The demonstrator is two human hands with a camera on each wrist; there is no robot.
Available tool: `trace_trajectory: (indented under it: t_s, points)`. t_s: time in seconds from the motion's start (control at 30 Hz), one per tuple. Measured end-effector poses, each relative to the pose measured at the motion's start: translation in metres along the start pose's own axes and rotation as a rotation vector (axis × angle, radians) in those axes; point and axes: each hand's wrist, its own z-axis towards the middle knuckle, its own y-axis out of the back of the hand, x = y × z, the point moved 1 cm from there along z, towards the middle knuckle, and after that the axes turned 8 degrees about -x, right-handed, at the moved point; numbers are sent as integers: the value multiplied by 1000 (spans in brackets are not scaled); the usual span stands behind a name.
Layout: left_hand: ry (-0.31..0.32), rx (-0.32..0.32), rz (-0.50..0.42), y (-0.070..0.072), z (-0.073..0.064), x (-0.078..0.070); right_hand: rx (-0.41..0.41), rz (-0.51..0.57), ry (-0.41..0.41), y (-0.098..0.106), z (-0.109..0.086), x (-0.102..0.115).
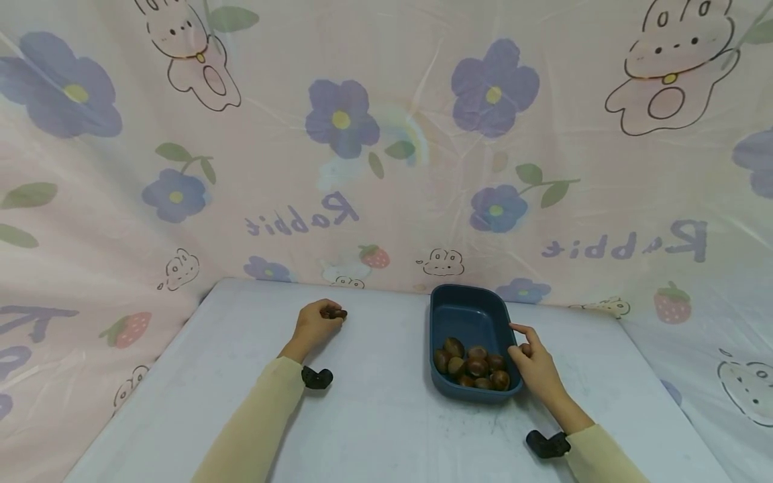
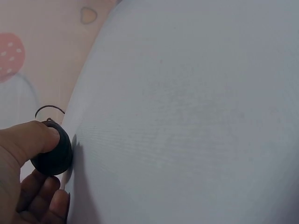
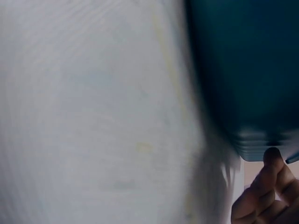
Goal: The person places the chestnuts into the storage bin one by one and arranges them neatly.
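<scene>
My left hand (image 1: pixel 314 323) pinches a dark brown chestnut (image 1: pixel 338 314) at the left of the table. In the left wrist view, the thumb presses on the rounded chestnut (image 2: pixel 58 154), which looks nearly black in shadow, with fingers below it. At the right stands a deep blue plastic box (image 1: pixel 471 315). Several glossy chestnuts (image 1: pixel 477 366) are heaped in its near end. My right hand (image 1: pixel 537 365) holds the box's right rim, index finger and thumb on the edge and other fingers curled outside. One fingertip (image 3: pixel 272 156) touches the outer wall in the right wrist view.
A white-covered table (image 1: pixel 374 416) carries the box. Behind and beside it hangs a pale pink cloth (image 1: pixel 398 201) printed with rabbits, flowers and strawberries. A black wrist device (image 1: pixel 317 378) sits at the left cuff, another wrist device (image 1: pixel 546 444) at the right.
</scene>
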Motion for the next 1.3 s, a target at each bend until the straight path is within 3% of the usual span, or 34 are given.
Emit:
trace_trajectory:
  t_s: [0.33, 0.73, 1.13, 1.3]
  points:
    - [1, -2, -25, 0, -4, 5, 4, 7, 1, 0, -1, 2]
    - [-19, -14, -48, 2, -14, -3, 8, 23, 8, 1, -1, 3]
    - [-66, 41, -25, -1, -24, -14, 17, 21, -3, 1, -1, 3]
    - [-55, 62, -32, -3, -28, -19, 17, 25, -1, 1, -1, 2]
